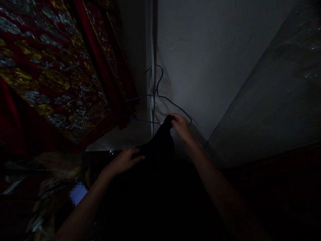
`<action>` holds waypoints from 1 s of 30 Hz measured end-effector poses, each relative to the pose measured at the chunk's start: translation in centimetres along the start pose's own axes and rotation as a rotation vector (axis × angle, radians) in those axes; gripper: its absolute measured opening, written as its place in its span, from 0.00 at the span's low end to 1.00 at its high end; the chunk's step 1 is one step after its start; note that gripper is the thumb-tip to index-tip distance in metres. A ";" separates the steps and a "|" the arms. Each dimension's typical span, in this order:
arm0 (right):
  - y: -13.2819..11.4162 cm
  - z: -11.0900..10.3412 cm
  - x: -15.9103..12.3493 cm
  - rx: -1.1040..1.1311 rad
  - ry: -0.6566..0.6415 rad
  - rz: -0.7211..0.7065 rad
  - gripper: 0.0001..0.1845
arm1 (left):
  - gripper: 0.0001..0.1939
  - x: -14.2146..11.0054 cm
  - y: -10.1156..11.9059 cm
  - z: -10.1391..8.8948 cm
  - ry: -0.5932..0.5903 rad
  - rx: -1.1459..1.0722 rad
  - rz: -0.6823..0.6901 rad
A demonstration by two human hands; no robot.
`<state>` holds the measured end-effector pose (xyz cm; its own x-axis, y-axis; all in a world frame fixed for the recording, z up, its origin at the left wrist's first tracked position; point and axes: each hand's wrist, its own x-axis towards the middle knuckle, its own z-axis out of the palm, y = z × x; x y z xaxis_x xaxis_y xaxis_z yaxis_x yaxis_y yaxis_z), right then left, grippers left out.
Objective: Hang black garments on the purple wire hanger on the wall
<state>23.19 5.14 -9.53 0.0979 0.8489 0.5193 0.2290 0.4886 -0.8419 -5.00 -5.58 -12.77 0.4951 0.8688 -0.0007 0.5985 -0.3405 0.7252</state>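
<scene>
A black garment [160,147] hangs down in front of me, its lower part lost in the dark. My right hand [180,125] pinches its upper edge near a small white label [162,122]. Lower down on the left, my left hand [129,160] grips another part of the garment, with the thumb lying over the cloth. Just behind the garment's top is a purple wire hanger [173,103], hooked at a pale vertical cable or strip. The hanger's lower bar passes behind the cloth by my right hand.
Red cloth with gold and silver embroidery [50,77] hangs at the left. A pale wall [213,50] rises behind the hanger, with a vertical strip [151,40] running down it. Cluttered items and a blurred bluish patch [79,193] lie at the lower left.
</scene>
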 end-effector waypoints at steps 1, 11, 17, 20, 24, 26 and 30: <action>0.1 0.1 0.1 0.007 -0.034 0.016 0.19 | 0.20 -0.3 -0.3 -0.9 -0.031 0.070 -0.020; -1.2 -3.0 0.1 -0.459 -0.380 -0.158 0.10 | 0.23 -1.7 -3.3 -8.8 0.068 0.403 -0.273; -3.5 -7.0 -0.5 -0.639 -0.267 -0.141 0.16 | 0.25 -0.6 1.9 -11.3 0.320 0.368 -0.070; -4.8 -8.4 -0.6 -0.759 -0.175 -0.121 0.14 | 0.25 -0.7 3.8 -11.9 0.335 0.367 -0.077; -5.2 -8.7 -0.7 -0.828 -0.131 -0.100 0.14 | 0.27 -2.0 5.0 -12.1 0.158 0.341 -0.166; -5.2 -8.4 -0.9 -0.827 -0.142 -0.107 0.15 | 0.29 -2.7 5.4 -12.1 0.165 0.368 -0.164; -5.4 -7.6 -1.1 -0.821 -0.141 -0.076 0.17 | 0.27 -3.3 7.1 -12.3 0.427 0.525 0.007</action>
<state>29.22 -0.01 -4.46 -0.0556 0.8634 0.5015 0.8685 0.2896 -0.4023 -10.09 -6.41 0.87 0.2724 0.8951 0.3530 0.8760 -0.3824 0.2939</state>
